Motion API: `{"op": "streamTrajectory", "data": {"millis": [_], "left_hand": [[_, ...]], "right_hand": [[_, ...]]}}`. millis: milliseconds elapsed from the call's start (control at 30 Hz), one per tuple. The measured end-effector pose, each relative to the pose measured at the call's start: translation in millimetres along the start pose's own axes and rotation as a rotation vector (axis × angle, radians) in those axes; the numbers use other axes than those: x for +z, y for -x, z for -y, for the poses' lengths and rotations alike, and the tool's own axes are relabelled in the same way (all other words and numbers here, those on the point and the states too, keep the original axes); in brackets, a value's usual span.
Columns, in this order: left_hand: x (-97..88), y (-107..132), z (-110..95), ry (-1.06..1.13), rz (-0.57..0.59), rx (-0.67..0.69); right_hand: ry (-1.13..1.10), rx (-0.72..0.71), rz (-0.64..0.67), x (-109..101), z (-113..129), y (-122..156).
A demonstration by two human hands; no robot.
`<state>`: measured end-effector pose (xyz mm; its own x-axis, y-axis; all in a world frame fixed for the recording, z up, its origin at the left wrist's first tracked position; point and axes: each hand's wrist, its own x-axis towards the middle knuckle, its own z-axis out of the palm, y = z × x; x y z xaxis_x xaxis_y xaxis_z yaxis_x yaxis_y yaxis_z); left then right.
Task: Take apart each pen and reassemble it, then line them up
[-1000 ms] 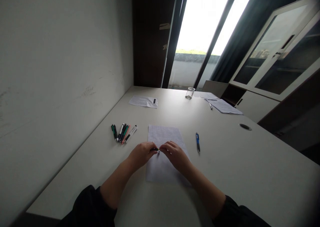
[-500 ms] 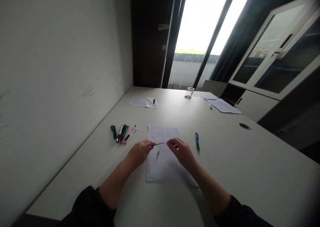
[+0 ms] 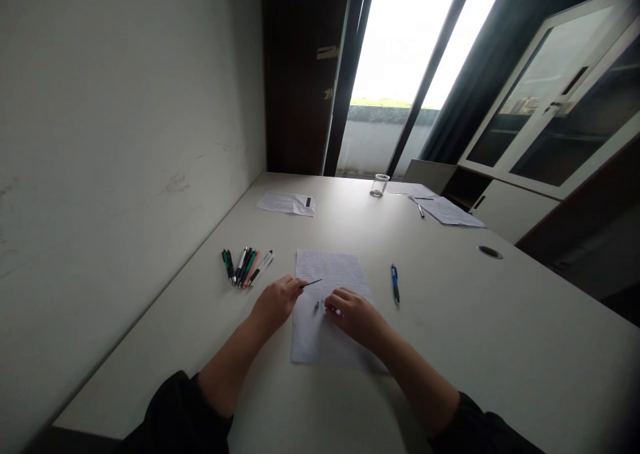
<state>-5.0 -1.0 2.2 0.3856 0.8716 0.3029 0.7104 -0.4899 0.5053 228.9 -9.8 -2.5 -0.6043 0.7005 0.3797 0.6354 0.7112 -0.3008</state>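
Note:
My left hand [image 3: 277, 301] pinches a thin dark pen refill [image 3: 313, 283], whose free end points right over the lined paper [image 3: 330, 344]. A small pen tip piece [image 3: 317, 307] lies on that sheet, between my two hands. Just right of this piece, my right hand [image 3: 353, 313] is low over the paper with its fingers curled together. A tiny pale bit shows at its fingertips, too small to name. To the right of the paper rests a blue and black pen [image 3: 395, 285].
Several pens [image 3: 247, 267] lie bunched on the white table [image 3: 200, 321] at the left. Farther back are a crumpled sheet [image 3: 285, 203], a glass [image 3: 379, 185] and stacked papers [image 3: 445, 212] with a pen [image 3: 421, 211]. The wall [image 3: 125, 174] borders the table's left edge.
My right hand has moved away from the refill's end and down to the paper, beside the small pen piece. My left hand stays nearly in place, still pinching the refill.

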Motion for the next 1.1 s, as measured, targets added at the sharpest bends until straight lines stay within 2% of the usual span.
{"op": "streamTrajectory", "data": {"millis": [100,300,600,733,900,1000,1100], "left_hand": [[-0.8,-0.2,-1.1,-0.006,0.004,0.006],[-1.6,-0.1,-6.8,0.003,0.056,0.082],[0.3,0.0,-7.8,0.052,0.083,0.149],[-1.5,0.0,-7.9,0.052,0.069,0.124],[-3.0,0.5,-5.9,0.062,0.039,0.111],[-2.0,0.4,-3.9,0.063,0.014,0.111],[0.6,0.1,-2.0,0.074,0.003,0.116]], "right_hand": [[-0.067,-0.008,-0.019,-2.5,-1.4,1.1],[-0.137,0.196,-0.213,-3.4,-6.7,1.0],[-0.284,0.223,-0.187,-6.0,-7.4,-1.1],[-0.475,0.350,-0.245,-11.3,-15.7,2.8],[-0.715,0.519,-0.396,-22.5,-35.1,16.5],[-0.632,0.540,-0.473,-30.8,-41.1,27.6],[-0.434,0.419,-0.486,-35.3,-37.8,35.9]]}}
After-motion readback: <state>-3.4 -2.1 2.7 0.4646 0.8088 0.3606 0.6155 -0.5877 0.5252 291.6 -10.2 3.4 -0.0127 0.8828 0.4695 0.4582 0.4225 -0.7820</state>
